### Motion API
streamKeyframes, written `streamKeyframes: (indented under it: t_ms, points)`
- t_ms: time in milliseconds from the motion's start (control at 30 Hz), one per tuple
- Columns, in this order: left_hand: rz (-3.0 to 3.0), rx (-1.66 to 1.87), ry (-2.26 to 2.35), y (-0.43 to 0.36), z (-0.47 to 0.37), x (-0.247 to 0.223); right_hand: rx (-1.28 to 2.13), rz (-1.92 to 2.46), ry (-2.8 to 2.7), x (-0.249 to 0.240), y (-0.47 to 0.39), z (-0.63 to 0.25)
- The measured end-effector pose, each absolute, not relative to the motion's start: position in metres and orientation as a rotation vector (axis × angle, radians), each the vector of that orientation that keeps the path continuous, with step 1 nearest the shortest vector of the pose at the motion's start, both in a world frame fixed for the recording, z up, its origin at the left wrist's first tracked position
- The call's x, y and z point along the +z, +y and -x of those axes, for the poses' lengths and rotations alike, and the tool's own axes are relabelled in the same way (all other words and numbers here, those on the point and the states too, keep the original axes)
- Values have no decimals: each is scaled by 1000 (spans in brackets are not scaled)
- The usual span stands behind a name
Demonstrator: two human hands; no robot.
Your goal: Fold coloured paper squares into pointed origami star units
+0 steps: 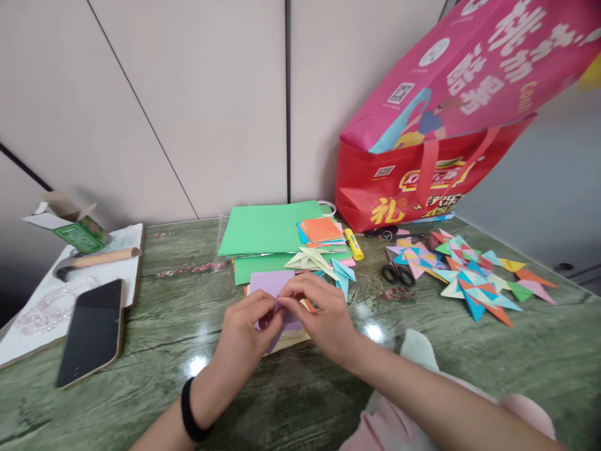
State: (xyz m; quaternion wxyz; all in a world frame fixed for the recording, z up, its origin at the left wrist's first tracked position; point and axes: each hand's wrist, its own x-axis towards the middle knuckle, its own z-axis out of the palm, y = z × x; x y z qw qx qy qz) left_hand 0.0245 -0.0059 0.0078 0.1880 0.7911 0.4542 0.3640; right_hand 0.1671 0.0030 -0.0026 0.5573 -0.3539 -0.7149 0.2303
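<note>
My left hand (246, 332), with a black band on its wrist, pinches a small piece of purple paper (273, 344). From the other side, my right hand (323, 310) pinches the same piece, the fingertips of both hands almost meeting. My fingers cover most of it, so its folds are hard to make out. Beneath and just beyond lies a flat purple sheet (265, 282). Past my right fingers are pale green folded pieces (310, 259) and blue folded pieces (344, 275).
Green paper sheets (267, 228) lie at the back, bearing small coloured squares (322, 230) and a yellow glue stick (354, 244). To the right are scissors (397, 274), colourful folded paper stars (479, 288) and a red bag (366, 181). A phone (91, 332) and wooden-handled tool (106, 257) are left.
</note>
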Motion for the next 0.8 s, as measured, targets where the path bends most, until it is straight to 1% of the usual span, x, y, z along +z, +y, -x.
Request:
streamKeyframes:
  t_ms: [600,800]
  points:
    - [-2217,1005,1314,-7,-25,8,548,868,-1698,-4,3,-166]
    - [-2099,958,1346,-5,-25,12,691,912,-1635,-4,4,-167]
